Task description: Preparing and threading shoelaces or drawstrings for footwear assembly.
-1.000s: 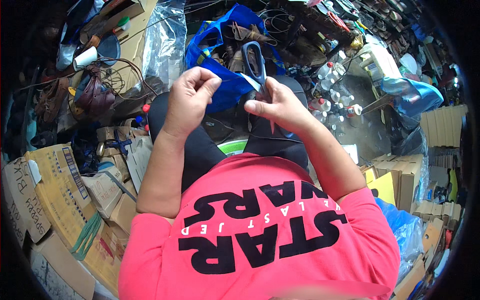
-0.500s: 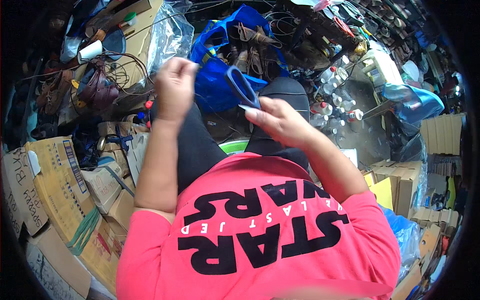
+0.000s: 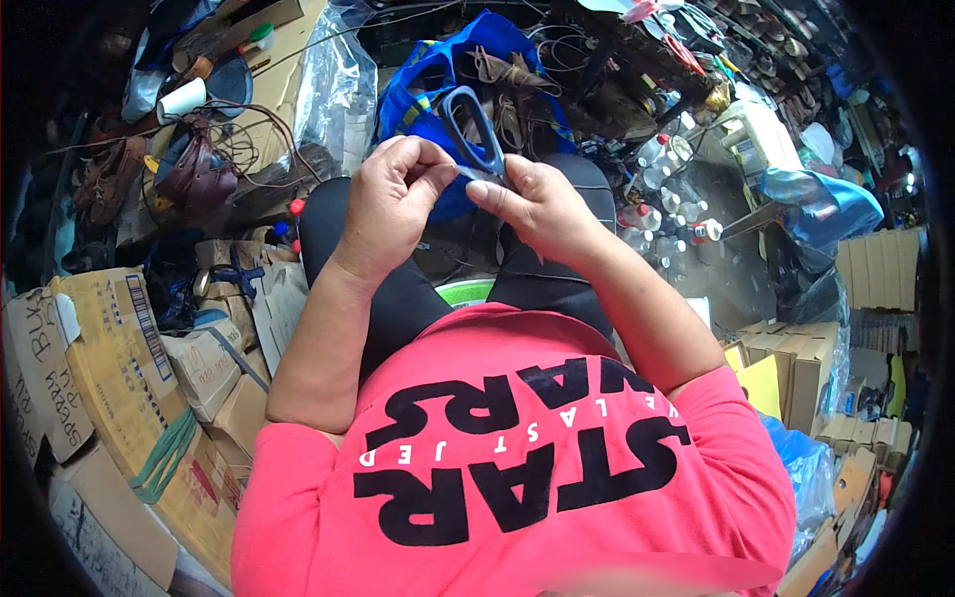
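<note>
A long oval piece, dark blue with an open middle (image 3: 484,131), stands up from between the thumb and fingers of my right hand (image 3: 547,207). Its exact kind I cannot make out. At its lower end a thin pale strip (image 3: 468,172) runs across the small gap between my hands. My left hand (image 3: 396,194) is closed in a pinch, thumb against forefinger, at the other end of that strip. Both hands are held over my lap, above my dark-trousered knees.
Beyond my knees stands a blue bag (image 3: 403,95) with brown shoe-like pieces inside. Several plastic bottles (image 3: 652,214) stand on the floor at right. Cardboard boxes (image 3: 119,338) line the left side. A brown leather piece (image 3: 194,179) and a white cup (image 3: 181,100) lie at far left.
My left hand has come down and to the right, next to my right hand, and now pinches the pale strip. My right hand has shifted slightly; the blue piece stands more upright.
</note>
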Tool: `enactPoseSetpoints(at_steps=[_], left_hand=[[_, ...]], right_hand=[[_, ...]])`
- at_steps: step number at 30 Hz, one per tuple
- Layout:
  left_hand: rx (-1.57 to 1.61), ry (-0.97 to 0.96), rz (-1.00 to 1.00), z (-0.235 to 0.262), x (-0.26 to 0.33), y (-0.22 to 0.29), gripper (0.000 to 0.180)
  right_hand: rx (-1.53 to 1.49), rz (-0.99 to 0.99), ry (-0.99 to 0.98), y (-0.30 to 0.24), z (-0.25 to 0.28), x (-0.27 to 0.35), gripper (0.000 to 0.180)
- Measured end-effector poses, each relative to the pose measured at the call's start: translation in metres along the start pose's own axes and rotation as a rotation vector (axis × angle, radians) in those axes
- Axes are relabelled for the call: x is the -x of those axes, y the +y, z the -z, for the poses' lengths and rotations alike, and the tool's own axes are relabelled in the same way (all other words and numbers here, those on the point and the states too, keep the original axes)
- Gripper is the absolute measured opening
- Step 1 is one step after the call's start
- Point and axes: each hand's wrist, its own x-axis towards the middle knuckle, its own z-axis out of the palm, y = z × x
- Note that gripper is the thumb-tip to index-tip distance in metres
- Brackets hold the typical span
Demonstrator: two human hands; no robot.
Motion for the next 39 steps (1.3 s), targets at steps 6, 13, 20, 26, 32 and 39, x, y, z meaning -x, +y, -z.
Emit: enactPoseSetpoints(at_steps=[6, 13, 20, 26, 32, 39], left_hand=[[-0.259, 0.189, -0.108, 0.021, -0.015, -0.022, 0.006], [0.112, -0.071, 0.089, 0.006, -0.003, -0.002, 0.006], [0.048, -0.054, 0.114, 0.002, 0.001, -0.004, 0.007], [-0.312, 0.199, -0.114, 0.034, -0.018, -0.027, 0.004], [0.064, -0.058, 0.079, 0.008, -0.007, -0.002, 0.006], [-0.008, -0.077, 0.026, -0.003, -0.002, -0.007, 0.002]], right_hand=[[-0.011, -0.016, -0.192, -0.014, 0.012, 0.027, 0.031], [0.164, 0.195, 0.081, 0.014, 0.017, 0.008, 0.033], [0.057, 0.049, -0.021, -0.004, -0.001, -0.003, 0.035], [0.091, 0.164, -0.175, 0.007, 0.007, 0.024, 0.036], [0.025, 0.126, 0.036, 0.016, 0.019, 0.005, 0.055], [0.046, 0.100, 0.092, 0.005, 0.002, -0.009, 0.045]])
